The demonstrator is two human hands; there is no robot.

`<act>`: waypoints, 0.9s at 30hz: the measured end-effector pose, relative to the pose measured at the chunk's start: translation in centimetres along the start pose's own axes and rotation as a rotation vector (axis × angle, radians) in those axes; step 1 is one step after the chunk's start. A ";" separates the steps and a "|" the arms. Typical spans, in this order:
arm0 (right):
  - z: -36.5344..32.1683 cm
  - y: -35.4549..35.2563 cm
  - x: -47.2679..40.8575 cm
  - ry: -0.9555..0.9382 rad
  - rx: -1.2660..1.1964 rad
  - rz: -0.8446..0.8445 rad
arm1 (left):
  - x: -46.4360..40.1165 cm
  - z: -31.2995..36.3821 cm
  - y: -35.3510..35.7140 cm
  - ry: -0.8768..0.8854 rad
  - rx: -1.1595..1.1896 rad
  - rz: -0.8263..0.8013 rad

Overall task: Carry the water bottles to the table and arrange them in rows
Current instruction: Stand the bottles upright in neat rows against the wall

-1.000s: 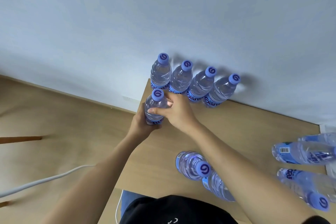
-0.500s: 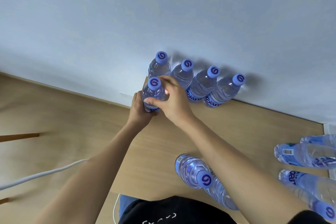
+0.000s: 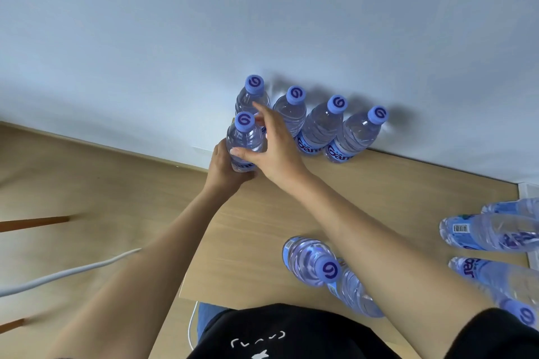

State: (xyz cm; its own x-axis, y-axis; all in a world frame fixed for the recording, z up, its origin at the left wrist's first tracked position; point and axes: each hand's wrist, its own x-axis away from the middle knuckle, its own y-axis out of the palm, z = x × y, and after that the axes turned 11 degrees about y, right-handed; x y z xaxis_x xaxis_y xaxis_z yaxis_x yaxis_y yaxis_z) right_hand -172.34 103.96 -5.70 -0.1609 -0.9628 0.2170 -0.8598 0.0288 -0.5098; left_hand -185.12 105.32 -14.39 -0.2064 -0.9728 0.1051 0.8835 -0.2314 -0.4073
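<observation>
A bottle point(image 3: 244, 141) is clasped low by the left hand point(image 3: 226, 167); the right hand point(image 3: 272, 151) is curled round its side. Caps printed "G"; row point(image 3: 318, 125) labels partly read "Gan".

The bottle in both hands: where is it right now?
The held bottle stands upright at the table's far-left corner, directly in front of the leftmost bottle of the wall row.

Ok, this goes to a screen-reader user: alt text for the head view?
Both hands, left hand and right hand, hold an upright water bottle at the wooden table corner, before four bottles along the wall.
</observation>
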 end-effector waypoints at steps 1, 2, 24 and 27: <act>0.2 -0.2 0.3 0.025 -0.011 -0.012 | 0.5 0.2 0.0 -0.013 -0.016 0.003; 0.4 -0.5 0.7 0.049 -0.016 -0.016 | 1.0 0.3 -0.1 -0.042 -0.039 0.005; 2.5 -6.7 17.2 0.242 0.044 -0.236 | 14.3 5.2 2.4 -0.063 -0.031 -0.239; 3.0 -5.6 19.2 0.278 0.024 -0.042 | 14.9 5.5 1.5 -0.034 -0.010 -0.277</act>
State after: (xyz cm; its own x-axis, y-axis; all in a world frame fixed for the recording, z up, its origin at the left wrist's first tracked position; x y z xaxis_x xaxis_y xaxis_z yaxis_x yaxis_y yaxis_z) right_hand -169.14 84.47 -1.17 -0.2552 -0.8522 0.4568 -0.8575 -0.0189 -0.5142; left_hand -184.52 90.52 -8.50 -0.4250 -0.8715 0.2445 0.7911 -0.4889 -0.3677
